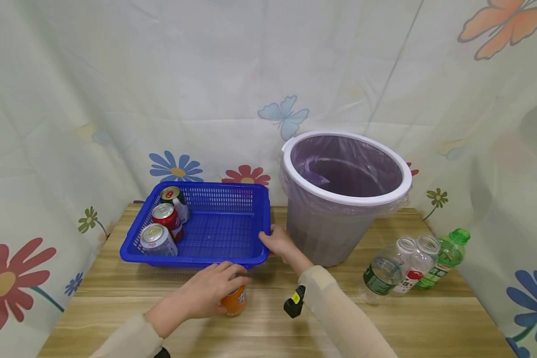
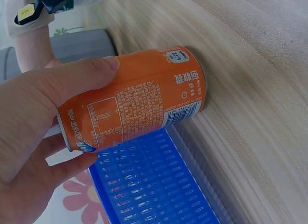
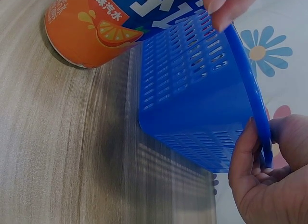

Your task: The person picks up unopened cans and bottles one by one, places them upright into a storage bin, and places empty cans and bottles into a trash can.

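An orange soda can (image 2: 139,96) stands on the wooden table just in front of the blue basket (image 1: 268,214). My left hand (image 1: 215,288) grips this can near its top, thumb on one side and fingers on the other. At the basket's right end, my right hand (image 1: 281,242) pinches the rim, with the thumb and fingers on either side of it in the right wrist view. Along the basket's left side stand a silver can (image 1: 158,241), a red can (image 1: 167,221) and a dark green can (image 1: 175,201).
A grey bin (image 1: 326,233) with a white rim and a clear purplish liner stands right of the basket. At the table's right side are a clear bottle with a green label (image 1: 382,273), another clear bottle (image 1: 413,273) and a green bottle (image 1: 447,256). A flowered curtain (image 1: 206,74) hangs behind.
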`<state>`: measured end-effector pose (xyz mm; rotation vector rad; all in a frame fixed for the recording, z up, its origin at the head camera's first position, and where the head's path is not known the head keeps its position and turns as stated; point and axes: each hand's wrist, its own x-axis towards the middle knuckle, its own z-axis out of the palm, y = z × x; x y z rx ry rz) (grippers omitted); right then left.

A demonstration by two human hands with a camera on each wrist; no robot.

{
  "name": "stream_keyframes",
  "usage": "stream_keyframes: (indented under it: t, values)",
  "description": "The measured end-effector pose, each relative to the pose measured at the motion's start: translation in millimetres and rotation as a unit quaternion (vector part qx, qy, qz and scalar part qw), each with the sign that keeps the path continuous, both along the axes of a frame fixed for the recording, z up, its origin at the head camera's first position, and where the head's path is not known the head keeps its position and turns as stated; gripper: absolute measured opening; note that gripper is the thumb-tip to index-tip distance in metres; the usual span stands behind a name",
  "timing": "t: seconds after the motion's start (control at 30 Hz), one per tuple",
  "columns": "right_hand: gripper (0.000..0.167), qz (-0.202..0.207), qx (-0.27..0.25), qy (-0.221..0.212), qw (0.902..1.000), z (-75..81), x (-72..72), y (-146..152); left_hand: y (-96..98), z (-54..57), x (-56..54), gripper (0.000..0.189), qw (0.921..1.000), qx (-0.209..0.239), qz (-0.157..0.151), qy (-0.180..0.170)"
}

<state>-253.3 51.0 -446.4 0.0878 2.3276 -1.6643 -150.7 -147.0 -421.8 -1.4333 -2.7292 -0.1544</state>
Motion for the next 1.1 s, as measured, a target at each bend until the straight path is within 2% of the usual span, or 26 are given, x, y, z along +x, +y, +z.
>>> stream_keyframes:
  t: [0.23,0.5,0.73,0.9,1.1]
  values:
    - [0.029,0.0,0.001,0.002,1.0,-0.1,0.1,1,1.7,-3.0,-1.2,0.068,0.9998,-0.013,0.0,-0.013]
    - [0.029,0.0,-0.008,0.0,1.0,0.2,0.3,1,2.9,-3.2,-2.9,0.064,0.9998,-0.013,-0.009,0.008]
    - [0.029,0.002,-0.006,0.004,1.0,0.2,0.0,0,5.5,3.8,-2.9,0.061,0.9988,-0.047,-0.007,0.01]
    - [0.029,0.002,-0.008,-0.002,1.0,-0.4,-0.3,0,6.4,5.6,-4.3,0.062,0.9976,-0.069,-0.004,0.003]
    - [0.03,0.008,-0.013,-0.003,0.9999,-0.4,-1.2,1,7.5,7.8,-7.6,0.061,0.9955,-0.094,-0.011,0.011]
